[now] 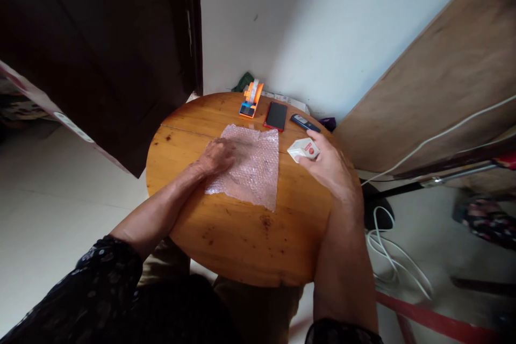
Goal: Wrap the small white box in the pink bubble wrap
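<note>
A sheet of bubble wrap [253, 169] lies spread on the round wooden table [242, 236]. My left hand [216, 156] rests flat on the sheet's left part, fingers stretched out. To the right of the sheet, my right hand [328, 164] grips a small white box with a red mark [304, 148], held just above the tabletop.
At the table's far edge stand an orange tape dispenser [251, 100], a dark phone in a red case [276, 116] and a dark remote-like device [305, 123]. A leaning wooden board [443, 75] is at the right, and white cables [397, 258] lie on the floor.
</note>
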Action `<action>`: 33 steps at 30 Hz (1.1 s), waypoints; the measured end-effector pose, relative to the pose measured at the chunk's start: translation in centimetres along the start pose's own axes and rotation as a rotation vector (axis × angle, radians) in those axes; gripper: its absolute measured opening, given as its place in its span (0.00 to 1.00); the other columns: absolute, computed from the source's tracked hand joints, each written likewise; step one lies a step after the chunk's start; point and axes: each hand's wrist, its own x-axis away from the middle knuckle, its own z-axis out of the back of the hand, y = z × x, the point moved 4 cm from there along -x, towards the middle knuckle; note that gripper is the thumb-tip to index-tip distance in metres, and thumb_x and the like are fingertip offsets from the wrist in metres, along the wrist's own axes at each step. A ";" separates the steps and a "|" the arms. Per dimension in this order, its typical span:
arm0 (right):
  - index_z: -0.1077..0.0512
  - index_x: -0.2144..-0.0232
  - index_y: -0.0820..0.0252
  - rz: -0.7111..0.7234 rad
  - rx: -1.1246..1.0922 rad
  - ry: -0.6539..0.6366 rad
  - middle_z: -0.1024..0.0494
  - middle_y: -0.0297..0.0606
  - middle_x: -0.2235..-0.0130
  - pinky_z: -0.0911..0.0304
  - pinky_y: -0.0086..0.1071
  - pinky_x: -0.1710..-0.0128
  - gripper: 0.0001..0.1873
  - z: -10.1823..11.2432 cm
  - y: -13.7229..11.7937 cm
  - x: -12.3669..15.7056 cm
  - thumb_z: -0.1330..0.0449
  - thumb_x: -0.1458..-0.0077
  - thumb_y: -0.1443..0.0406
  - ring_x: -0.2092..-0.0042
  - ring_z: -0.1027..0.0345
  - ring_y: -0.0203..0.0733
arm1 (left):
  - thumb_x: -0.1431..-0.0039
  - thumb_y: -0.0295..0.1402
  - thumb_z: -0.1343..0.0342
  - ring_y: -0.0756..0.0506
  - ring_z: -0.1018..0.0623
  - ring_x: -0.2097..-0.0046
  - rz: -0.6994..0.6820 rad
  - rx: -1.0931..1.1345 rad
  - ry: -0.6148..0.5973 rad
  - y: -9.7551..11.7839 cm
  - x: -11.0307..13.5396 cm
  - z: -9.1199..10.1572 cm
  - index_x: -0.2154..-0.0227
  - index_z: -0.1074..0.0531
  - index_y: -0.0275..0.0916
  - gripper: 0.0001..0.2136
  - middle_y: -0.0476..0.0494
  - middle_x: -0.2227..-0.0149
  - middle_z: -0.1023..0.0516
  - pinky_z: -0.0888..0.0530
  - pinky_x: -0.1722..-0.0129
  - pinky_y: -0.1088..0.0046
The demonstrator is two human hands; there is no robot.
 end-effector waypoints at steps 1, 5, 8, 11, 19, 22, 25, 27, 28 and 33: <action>0.39 0.34 0.55 0.078 -0.084 0.011 0.25 0.47 0.41 0.30 0.52 0.45 0.38 -0.7 -1.0 0.1 0.37 0.46 0.63 0.45 0.26 0.57 | 0.47 0.27 0.43 0.36 0.21 0.53 -0.007 -0.041 -0.017 0.3 0.0 0.0 0.63 0.21 0.35 0.09 0.34 0.58 0.18 0.26 0.47 0.55; 0.38 0.34 0.52 0.273 -0.146 -0.196 0.23 0.43 0.42 0.29 0.47 0.46 0.37 -5.1 -4.5 0.6 0.38 0.46 0.65 0.47 0.25 0.52 | 0.43 0.28 0.44 0.36 0.22 0.47 -0.017 -0.096 -0.057 1.3 0.2 0.1 0.51 0.23 0.33 0.17 0.34 0.50 0.19 0.28 0.42 0.57; 0.36 0.35 0.52 0.322 -0.086 -0.350 0.24 0.44 0.41 0.33 0.50 0.42 0.39 -7.4 -5.5 0.9 0.37 0.50 0.69 0.43 0.27 0.55 | 0.43 0.29 0.43 0.37 0.23 0.45 0.033 -0.104 -0.068 1.1 0.2 0.0 0.45 0.26 0.33 0.21 0.34 0.47 0.20 0.28 0.41 0.59; 0.39 0.34 0.52 0.303 -0.140 -0.385 0.27 0.45 0.38 0.34 0.52 0.39 0.42 -7.5 -5.0 0.9 0.35 0.51 0.66 0.40 0.30 0.56 | 0.42 0.29 0.43 0.38 0.23 0.44 0.049 -0.111 -0.071 1.0 0.1 0.0 0.43 0.27 0.33 0.23 0.34 0.47 0.20 0.29 0.39 0.61; 0.32 0.39 0.54 0.254 -0.236 -0.321 0.21 0.43 0.45 0.30 0.49 0.45 0.34 -6.8 -3.7 0.4 0.35 0.49 0.63 0.47 0.24 0.52 | 0.43 0.27 0.42 0.37 0.22 0.46 0.047 -0.110 -0.065 1.3 0.2 0.4 0.45 0.26 0.33 0.22 0.34 0.49 0.19 0.27 0.41 0.60; 0.32 0.40 0.56 0.253 -0.291 -0.263 0.21 0.44 0.44 0.31 0.47 0.44 0.32 -6.9 -4.6 0.5 0.36 0.49 0.63 0.46 0.25 0.50 | 0.44 0.28 0.42 0.37 0.22 0.45 0.030 -0.102 -0.050 1.3 0.2 0.3 0.46 0.25 0.34 0.21 0.34 0.49 0.20 0.28 0.41 0.58; 0.33 0.39 0.56 0.263 -0.301 -0.273 0.23 0.44 0.42 0.31 0.45 0.44 0.33 -7.2 -5.5 0.9 0.37 0.48 0.63 0.45 0.26 0.50 | 0.45 0.28 0.42 0.36 0.21 0.47 0.010 -0.091 -0.036 1.1 0.1 0.1 0.49 0.24 0.34 0.19 0.33 0.50 0.19 0.27 0.42 0.57; 0.33 0.39 0.55 0.281 -0.241 -0.322 0.23 0.44 0.42 0.32 0.46 0.44 0.33 -7.7 -5.9 1.1 0.37 0.48 0.64 0.44 0.27 0.50 | 0.45 0.29 0.42 0.37 0.21 0.48 0.000 -0.103 -0.027 0.9 0.1 -0.1 0.50 0.23 0.35 0.18 0.35 0.52 0.18 0.27 0.43 0.58; 0.32 0.39 0.54 0.292 -0.204 -0.346 0.23 0.44 0.43 0.33 0.46 0.43 0.32 -7.9 -6.1 1.3 0.37 0.48 0.64 0.44 0.27 0.51 | 0.45 0.29 0.42 0.37 0.21 0.49 -0.002 -0.113 -0.026 0.8 0.1 -0.1 0.50 0.23 0.36 0.18 0.35 0.53 0.18 0.27 0.43 0.59; 0.32 0.40 0.57 0.313 -0.129 -0.385 0.22 0.45 0.44 0.34 0.44 0.44 0.30 -8.1 -6.3 1.5 0.38 0.46 0.65 0.45 0.27 0.52 | 0.46 0.29 0.43 0.37 0.21 0.49 -0.022 -0.149 -0.041 0.6 0.0 -0.3 0.51 0.23 0.35 0.18 0.35 0.52 0.19 0.27 0.43 0.61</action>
